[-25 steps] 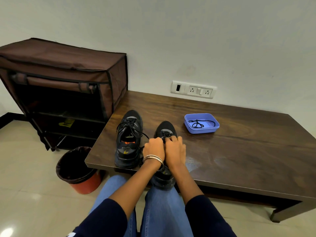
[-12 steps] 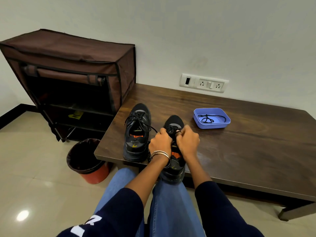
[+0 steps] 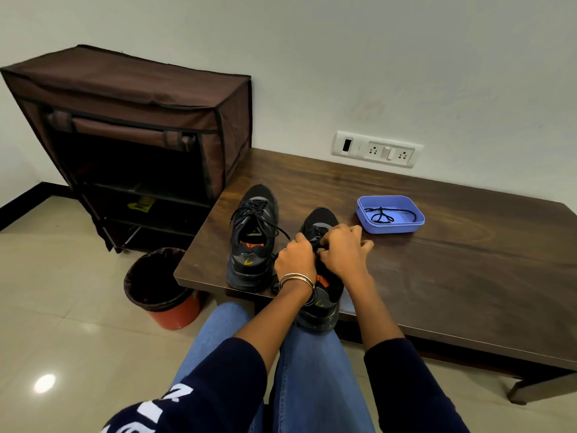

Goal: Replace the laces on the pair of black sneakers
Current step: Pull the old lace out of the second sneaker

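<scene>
At the desk's (image 3: 437,276) near edge, both hands, left (image 3: 295,260) and right (image 3: 342,256), pinch the lace on the right sneaker (image 3: 320,267) with curled fingers; better to work it eyelet by eyelet, steadying the shoe.

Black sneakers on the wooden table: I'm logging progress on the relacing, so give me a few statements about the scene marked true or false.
1. Both hands, left and right, work at the laces of the right-hand sneaker. True.
2. The blue tray is empty. False: a black lace lies in it.
3. The left-hand sneaker has no lace. False: it is laced.
4. A bin stands on the floor beside the table. True.
</scene>
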The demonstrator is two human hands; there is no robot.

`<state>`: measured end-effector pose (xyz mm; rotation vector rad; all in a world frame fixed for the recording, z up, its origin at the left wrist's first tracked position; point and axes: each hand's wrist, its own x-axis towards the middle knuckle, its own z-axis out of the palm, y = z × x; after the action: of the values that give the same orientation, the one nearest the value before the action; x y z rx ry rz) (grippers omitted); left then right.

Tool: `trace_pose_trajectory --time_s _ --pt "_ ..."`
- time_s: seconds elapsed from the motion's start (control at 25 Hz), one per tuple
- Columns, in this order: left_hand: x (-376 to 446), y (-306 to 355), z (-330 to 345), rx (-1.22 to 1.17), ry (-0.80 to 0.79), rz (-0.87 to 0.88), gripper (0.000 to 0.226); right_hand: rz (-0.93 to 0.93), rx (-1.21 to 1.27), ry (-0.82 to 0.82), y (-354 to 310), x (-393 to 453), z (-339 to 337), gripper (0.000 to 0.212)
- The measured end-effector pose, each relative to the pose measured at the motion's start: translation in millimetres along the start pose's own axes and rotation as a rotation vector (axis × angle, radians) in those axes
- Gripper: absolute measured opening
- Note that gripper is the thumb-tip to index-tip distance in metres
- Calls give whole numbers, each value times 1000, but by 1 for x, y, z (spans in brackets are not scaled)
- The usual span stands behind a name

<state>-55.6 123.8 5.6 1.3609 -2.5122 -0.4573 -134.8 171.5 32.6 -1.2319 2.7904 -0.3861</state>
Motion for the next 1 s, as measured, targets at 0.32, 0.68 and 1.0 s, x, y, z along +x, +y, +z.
trace_pose_trajectory --time_s 0.32,0.68,1.0 --pt "-2 1 2 -69 -8 -47 45 372 1287 229 7 -20 -11 21" --pt "-4 0 2 -113 -11 -79 53 101 295 249 7 -12 -3 33" --pt "-5 -1 -1 -159 -8 -106 55 107 351 125 5 -15 7 11"
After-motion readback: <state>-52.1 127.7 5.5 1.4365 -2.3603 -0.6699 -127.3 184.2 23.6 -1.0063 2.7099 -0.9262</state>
